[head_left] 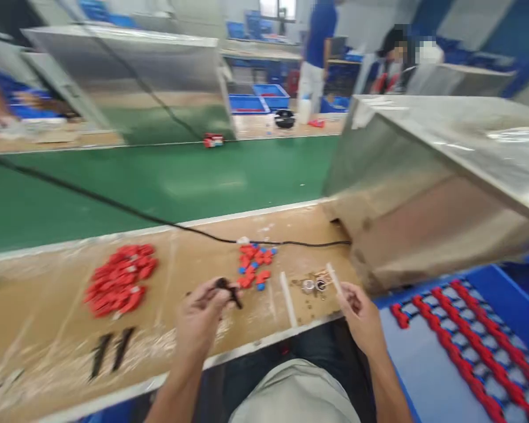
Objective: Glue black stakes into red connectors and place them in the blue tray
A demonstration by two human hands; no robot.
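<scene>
My left hand (200,317) is closed on a small black part (230,292), its exact kind blurred, held just above the table. In my right hand (357,311), a thin white stick (334,277) is pinched between thumb and fingers. Between the hands lie a white strip (288,299) and two small round pieces (314,285) among scattered tiny bits. Beyond my left hand is a cluster of red and blue parts (253,264). Further left there is a heap of red parts (121,279), with two black pieces (111,352) in front of it.
A black cable (114,204) crosses the table. Behind it runs a green conveyor belt (194,182). A metal housing (423,170) stands at right, above a blue tray (417,358) with rows of red-and-black parts. Other people work in the background.
</scene>
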